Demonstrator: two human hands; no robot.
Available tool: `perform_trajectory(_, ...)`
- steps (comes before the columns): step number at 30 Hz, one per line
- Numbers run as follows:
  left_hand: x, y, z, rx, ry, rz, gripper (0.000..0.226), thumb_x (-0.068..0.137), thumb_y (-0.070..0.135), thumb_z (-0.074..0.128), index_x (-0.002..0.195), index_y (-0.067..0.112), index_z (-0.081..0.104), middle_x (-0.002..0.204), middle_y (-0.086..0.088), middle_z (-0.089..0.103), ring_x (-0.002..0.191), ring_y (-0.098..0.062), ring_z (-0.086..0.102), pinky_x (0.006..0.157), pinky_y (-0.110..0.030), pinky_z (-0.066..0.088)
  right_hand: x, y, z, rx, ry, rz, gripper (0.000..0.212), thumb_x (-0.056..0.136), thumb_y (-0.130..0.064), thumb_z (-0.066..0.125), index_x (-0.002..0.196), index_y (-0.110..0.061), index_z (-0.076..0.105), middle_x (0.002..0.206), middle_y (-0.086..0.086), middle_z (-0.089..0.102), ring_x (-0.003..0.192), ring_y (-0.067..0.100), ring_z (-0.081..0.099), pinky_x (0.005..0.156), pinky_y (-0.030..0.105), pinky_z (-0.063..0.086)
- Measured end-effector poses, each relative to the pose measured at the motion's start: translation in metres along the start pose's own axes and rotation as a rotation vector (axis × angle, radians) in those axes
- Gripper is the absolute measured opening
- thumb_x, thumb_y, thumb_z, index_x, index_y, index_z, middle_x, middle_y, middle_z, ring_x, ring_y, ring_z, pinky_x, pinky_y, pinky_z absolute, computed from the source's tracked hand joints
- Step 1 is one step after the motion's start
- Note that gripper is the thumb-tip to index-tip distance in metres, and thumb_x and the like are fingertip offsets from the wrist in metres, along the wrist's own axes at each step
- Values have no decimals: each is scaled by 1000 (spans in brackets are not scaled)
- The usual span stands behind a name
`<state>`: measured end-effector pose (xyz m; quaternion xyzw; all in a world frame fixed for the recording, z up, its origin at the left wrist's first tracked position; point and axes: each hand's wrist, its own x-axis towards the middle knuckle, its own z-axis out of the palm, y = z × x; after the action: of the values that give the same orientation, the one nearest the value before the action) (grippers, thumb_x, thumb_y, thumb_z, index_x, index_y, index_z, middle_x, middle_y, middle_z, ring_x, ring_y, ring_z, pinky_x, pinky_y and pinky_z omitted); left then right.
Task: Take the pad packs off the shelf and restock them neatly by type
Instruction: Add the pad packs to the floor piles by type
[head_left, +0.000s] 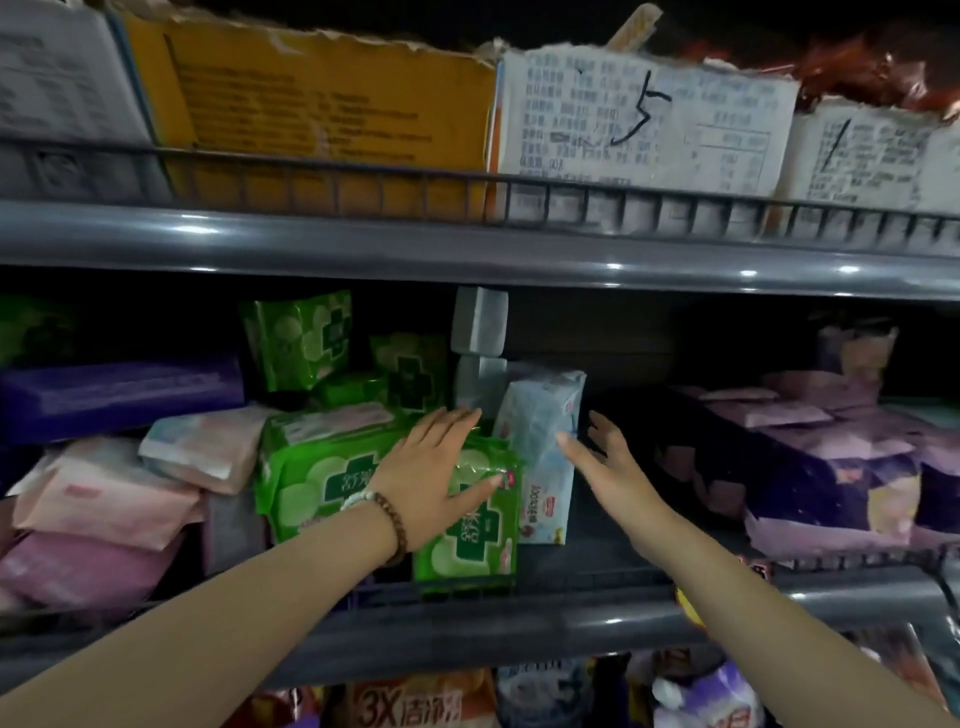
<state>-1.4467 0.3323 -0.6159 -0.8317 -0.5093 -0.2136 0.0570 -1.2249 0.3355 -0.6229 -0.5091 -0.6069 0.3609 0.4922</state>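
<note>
The shelf runs beneath both forearms. Purple packs are heaped right of the right hand, and pink packs are stacked left of the left hand. The left hand lies flat, fingers straight, on the green packs. Between the hands stands a pale blue pack. The right hand is spread open and grips nothing, its thumb at that pack's edge.

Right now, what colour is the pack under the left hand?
The pack is green; head view.
</note>
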Motion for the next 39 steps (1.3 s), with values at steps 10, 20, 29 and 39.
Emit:
perform_trajectory(10, 82, 21, 25, -71, -23, 59, 55, 95, 57, 36, 145, 48, 17, 160, 10, 0, 146, -17, 8, 119, -36, 14, 29, 50, -7, -81, -131, -14, 52, 94, -50, 45, 143, -35, 37, 148, -13, 33, 129, -1, 33, 101, 16, 26)
perform_trajectory(20, 108, 30, 41, -403, 228, -334, 54, 80, 46, 69, 109, 29, 27, 108, 3, 54, 76, -15, 56, 59, -24, 42, 46, 76, -5, -630, -63, -361, 64, 89, -50, 57, 145, -29, 32, 140, -12, 42, 134, 9, 35, 109, 30, 32)
perform_trajectory(29, 94, 5, 3, -771, 542, -359, 62, 79, 35, 74, 122, 23, 30, 110, 6, 51, 95, -14, 54, 85, -27, 43, 50, 92, -12, -709, 0, -388, 82, 78, -51, 71, 141, -14, 32, 149, -7, 29, 148, 17, 7, 119, 29, 13)
perform_trajectory(39, 63, -8, -10, -892, 626, -365, 63, 80, 27, 74, 126, 21, 31, 114, 0, 53, 104, -19, 57, 96, -39, 48, 43, 68, -9, -760, 10, -183, 82, 67, -42, 82, 130, -19, 36, 126, -1, 41, 123, 22, 42, 101, 32, 37)
